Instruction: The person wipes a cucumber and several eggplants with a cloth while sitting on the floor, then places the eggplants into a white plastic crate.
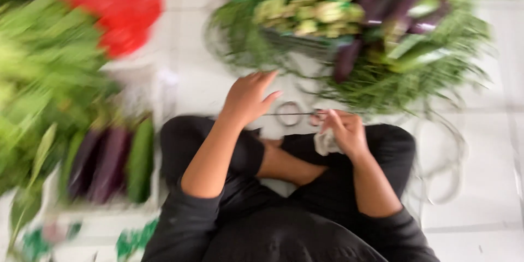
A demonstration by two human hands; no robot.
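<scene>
While the person sits cross-legged on the white tiled floor (pixel 491 185), the right hand (pixel 344 131) at about 4 o'clock of centre pinches a small pale wad, perhaps cloth or string, too blurred to tell. The left hand (pixel 248 98) hovers with fingers loosely spread just above a thin ring (pixel 287 113) on the floor. Purple aubergines (pixel 101 161) lie at 8 o'clock. Farther off, at 1 o'clock, a heap of greens and aubergines (pixel 349 27) fills a basket; a red bag (pixel 117 5) sits at 11 o'clock.
</scene>
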